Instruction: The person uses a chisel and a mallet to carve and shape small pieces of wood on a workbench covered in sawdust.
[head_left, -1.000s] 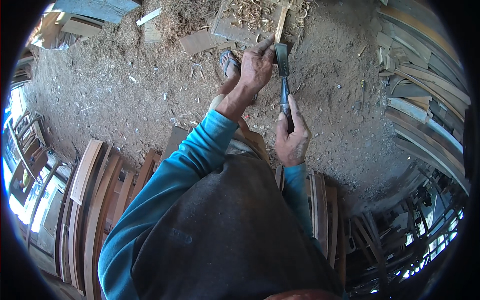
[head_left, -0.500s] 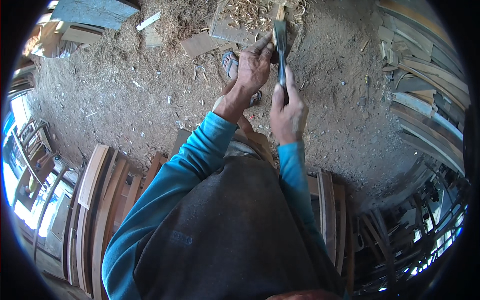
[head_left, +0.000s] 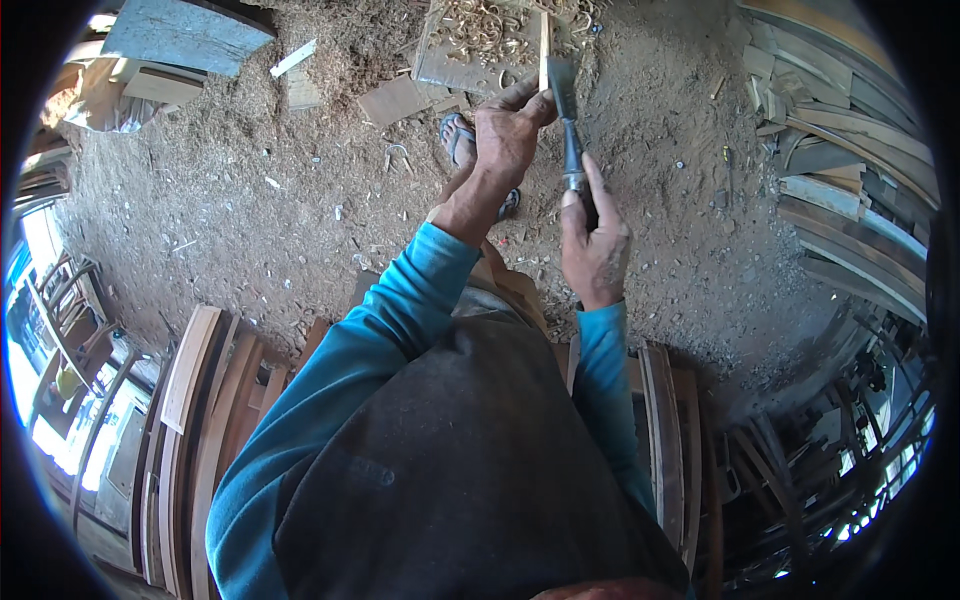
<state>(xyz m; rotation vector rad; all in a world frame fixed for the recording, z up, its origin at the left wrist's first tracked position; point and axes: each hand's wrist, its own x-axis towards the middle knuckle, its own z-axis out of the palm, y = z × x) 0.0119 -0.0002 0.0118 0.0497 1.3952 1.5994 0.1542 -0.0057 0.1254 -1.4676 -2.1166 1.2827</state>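
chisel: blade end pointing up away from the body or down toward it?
Away from the body. The right hand grips the chisel by its dark handle; the flat blade reaches toward the carved wooden panel, with the left hand fingers beside it.

Sawdust-strewn dirt floor (head_left: 250, 220), curved wooden slats (head_left: 190, 370) stacked (both sides), bright daylight at left.

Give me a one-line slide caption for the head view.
Right hand grips a chisel by its handle while left hand steadies the blade above a sawdust-covered floor.
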